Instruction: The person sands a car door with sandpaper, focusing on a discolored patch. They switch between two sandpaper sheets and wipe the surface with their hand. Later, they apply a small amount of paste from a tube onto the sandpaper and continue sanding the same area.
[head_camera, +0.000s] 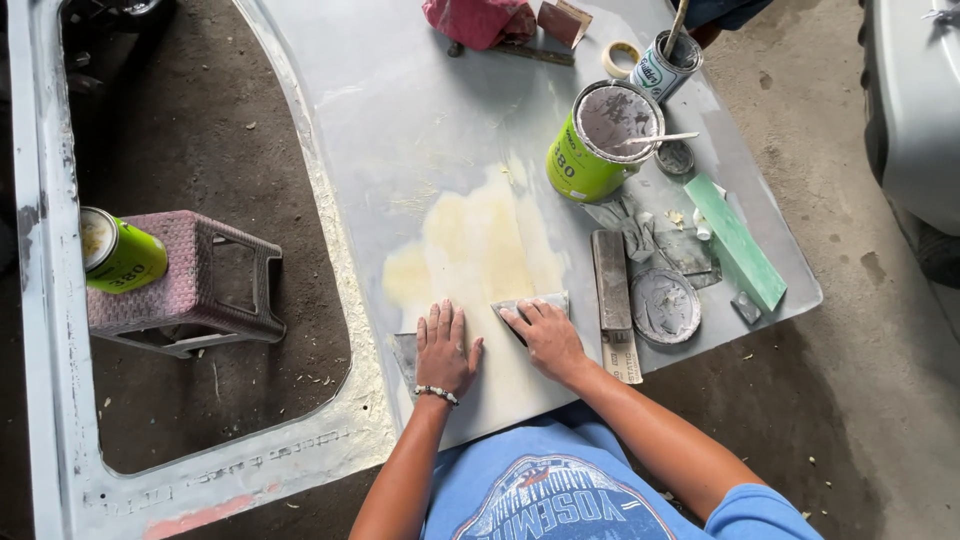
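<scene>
So the left hand is lying flat, palm down, fingers spread and not gripping anything, right on the grey body panel near its lower edge. There's a beaded bracelet on that wrist. The right hand is just beside it, fingers pressed down on a piece of grey sandpaper, pinning it flat against the panel rather than closing around it.

The paper sits at the bottom end of a pale yellow filler patch, which looks blotchy and uneven, creamy in the middle and fading out into the grey around it. Another bit of grey sheet pokes out just left of the left hand.

Edge-wise: both hands are close to the panel's near edge, with the person's blue shirt right below it. To the left the panel curves into a big cutout showing the dirt floor and a pink plastic stool with a green can on it. To the right it gets crowded: a long sanding block, a round lid, a green block and an open green can with a stick in it. Above the patch, the panel is mostly bare up to a red rag.
</scene>
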